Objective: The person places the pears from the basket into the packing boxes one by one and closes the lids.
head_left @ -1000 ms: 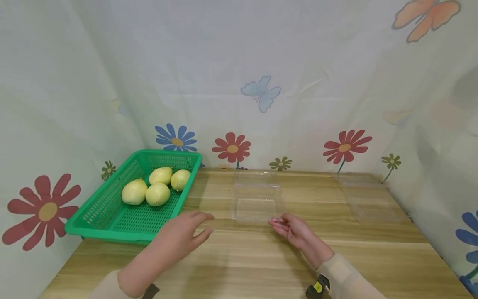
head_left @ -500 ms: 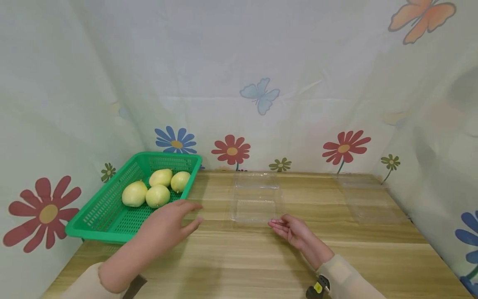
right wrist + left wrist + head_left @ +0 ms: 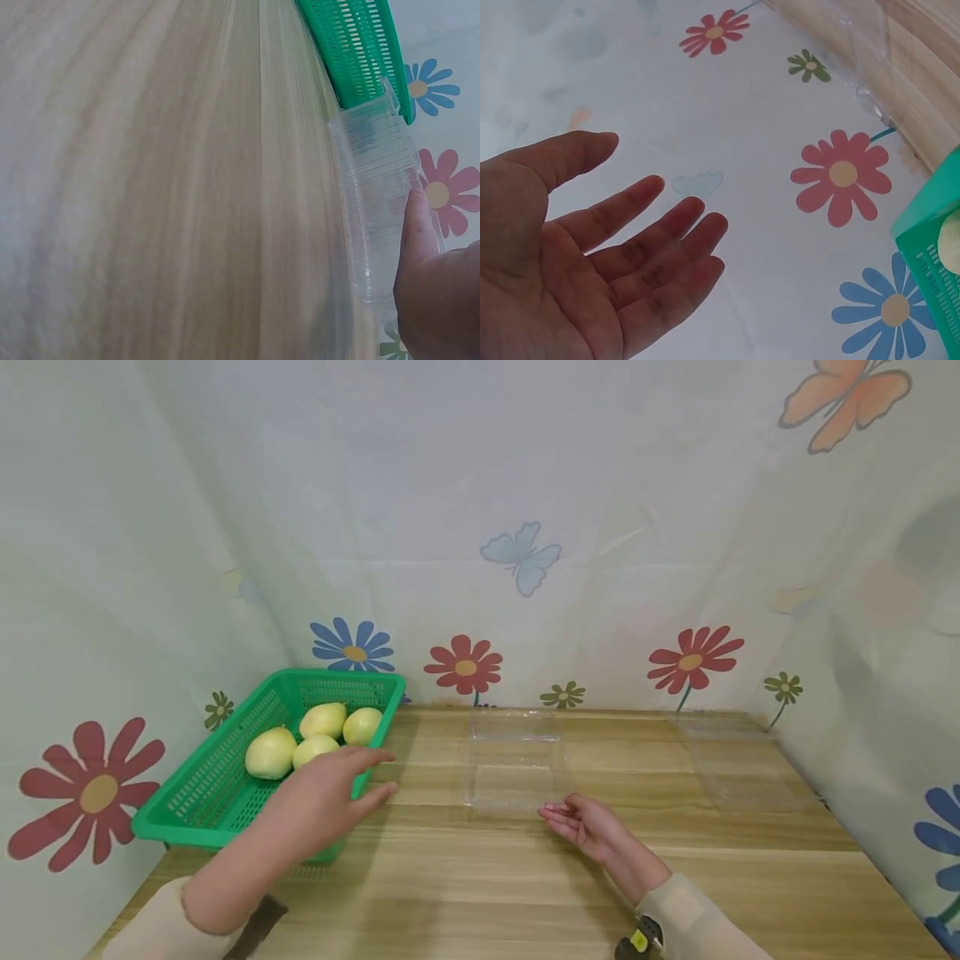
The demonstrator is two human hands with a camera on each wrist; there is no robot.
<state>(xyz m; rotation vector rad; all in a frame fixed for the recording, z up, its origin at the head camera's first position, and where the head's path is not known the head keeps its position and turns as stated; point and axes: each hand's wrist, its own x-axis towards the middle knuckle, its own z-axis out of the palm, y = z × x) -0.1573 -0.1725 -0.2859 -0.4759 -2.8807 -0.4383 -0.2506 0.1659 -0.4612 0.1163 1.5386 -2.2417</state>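
Several pale yellow-green, melon-like fruits lie in a green perforated plastic basket at the left. My left hand is over the basket's near right side, in front of the fruits, its fingers extended and thumb apart. Nothing is in its palm in the left wrist view. A clear plastic box stands mid-table, its back section raised. My right hand is at the box's near right corner, fingers nearly straight. In the right wrist view one finger lies along the box's side and seems to touch it.
A second clear plastic piece, faint and hard to make out, lies at the right of the wooden table. A flower-printed white curtain encloses the table at the back and both sides.
My left hand has moved left and slightly away from me, from beside the basket's front corner to over its right edge. The right hand has stayed at the box's corner.
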